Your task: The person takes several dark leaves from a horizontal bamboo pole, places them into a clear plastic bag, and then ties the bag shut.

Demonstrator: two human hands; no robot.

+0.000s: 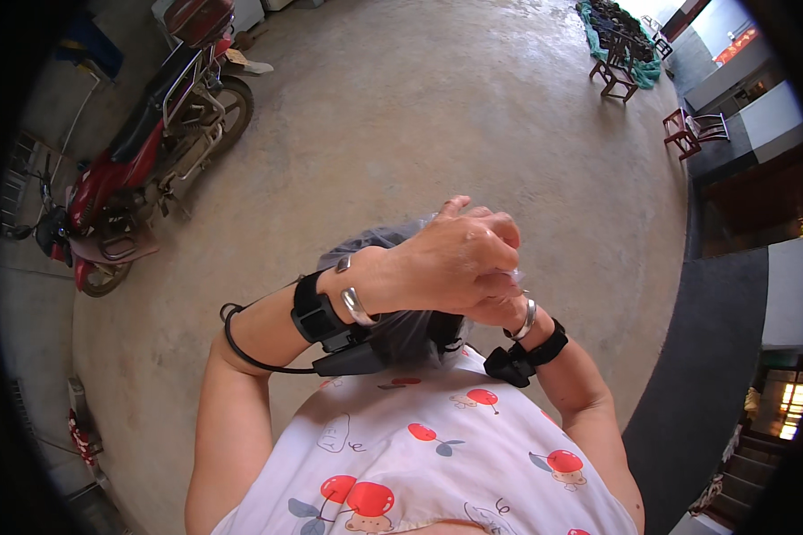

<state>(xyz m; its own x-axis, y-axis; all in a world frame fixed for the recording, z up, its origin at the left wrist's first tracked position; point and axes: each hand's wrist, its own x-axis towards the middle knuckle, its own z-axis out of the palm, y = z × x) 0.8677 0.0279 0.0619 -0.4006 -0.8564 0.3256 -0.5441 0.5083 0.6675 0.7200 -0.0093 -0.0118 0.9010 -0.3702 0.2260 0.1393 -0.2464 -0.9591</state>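
Note:
A clear plastic bag (pixel 408 341) with dark contents hangs in front of my printed shirt, below my hands. My left hand (pixel 458 257) reaches across its top with fingers curled, and a bit of gathered plastic (pixel 516 275) shows beside them. Against it from below, my right hand (pixel 498 309) grips the same gathered end, its fingers mostly hidden. What the bag contains cannot be made out. Each wrist bears a silver bracelet and a black strap with a device.
A red motorcycle (pixel 127 154) is parked at the left on the concrete floor (pixel 441 120). Wooden chairs (pixel 615 73) stand at the upper right, near a dark heap (pixel 615 30) on green sheeting. A dark floor strip (pixel 709 321) runs along the right wall.

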